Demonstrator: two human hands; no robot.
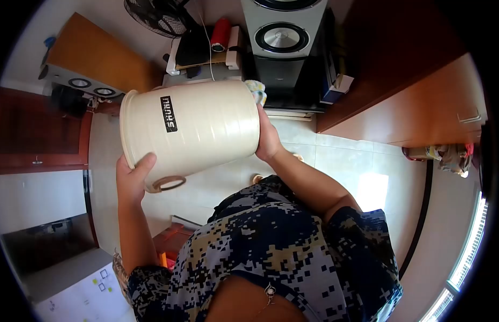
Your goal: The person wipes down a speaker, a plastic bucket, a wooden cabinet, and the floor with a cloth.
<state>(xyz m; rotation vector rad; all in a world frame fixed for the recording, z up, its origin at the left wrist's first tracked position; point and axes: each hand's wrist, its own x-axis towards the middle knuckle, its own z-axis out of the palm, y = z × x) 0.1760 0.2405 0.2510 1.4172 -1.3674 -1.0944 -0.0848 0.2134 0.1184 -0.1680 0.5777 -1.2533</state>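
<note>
Bucket (pixel 206 118), cream-coloured and faintly ribbed, lay on its side in mid-air, above the tiled floor (pixel 335 153) and forward of the person's camouflage shirt (pixel 255 241). Its rimmed end pointed to the person's left, its base to the right; a dark label (pixel 169 114) marked the wall nearer the rim. The left grip (pixel 132 178) was closed over the rimmed end, thumb pressed along the outer wall, the other fingers mostly hidden. The right grip (pixel 268 135) supported the base end; its fingertips passed out of sight, so from where I stood I could not tell how far they were curled. A patterned cloth (pixel 256 90) showed just beyond it at the base edge (whether that grip also held it, I could not tell). A brown handle (pixel 168 178) hung at the underside near the rim, close to the left grip. Judged by look, the body was plastic: stiff, probably light for its bulk, and unlikely to break under a firm squeeze. The smooth, glossy wall seemed likely to slip under a flat palm. The lip appeared the surest hold, with the base edge as second support.
</note>
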